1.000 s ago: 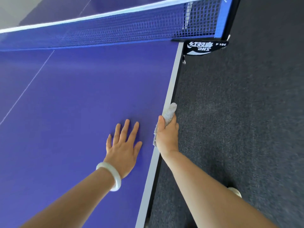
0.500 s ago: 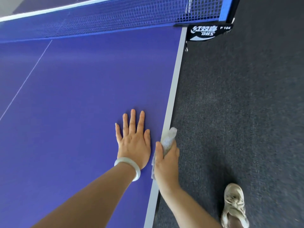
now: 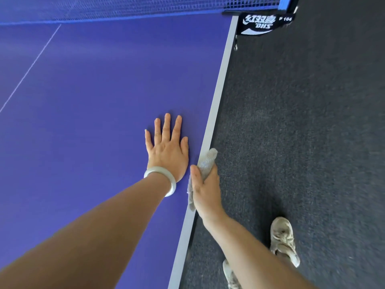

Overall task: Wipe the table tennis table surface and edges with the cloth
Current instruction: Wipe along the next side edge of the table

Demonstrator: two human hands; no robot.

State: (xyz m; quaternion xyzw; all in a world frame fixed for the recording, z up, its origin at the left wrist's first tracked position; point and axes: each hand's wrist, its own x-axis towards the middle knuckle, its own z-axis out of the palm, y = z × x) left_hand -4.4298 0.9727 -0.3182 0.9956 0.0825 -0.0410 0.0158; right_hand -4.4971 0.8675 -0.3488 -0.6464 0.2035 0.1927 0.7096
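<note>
The cloth (image 3: 206,160) is on the grey side edge (image 3: 218,90) of the table (image 3: 93,101), low and just right of the middle of the frame. The right hand (image 3: 205,189) grips it, thumb on top. It has slid back along the edge, away from the net (image 3: 145,7). The left hand (image 3: 167,151) lies flat with fingers spread, now just beside it. I think the edge wipe is going well, with more edge left lower down.
</note>
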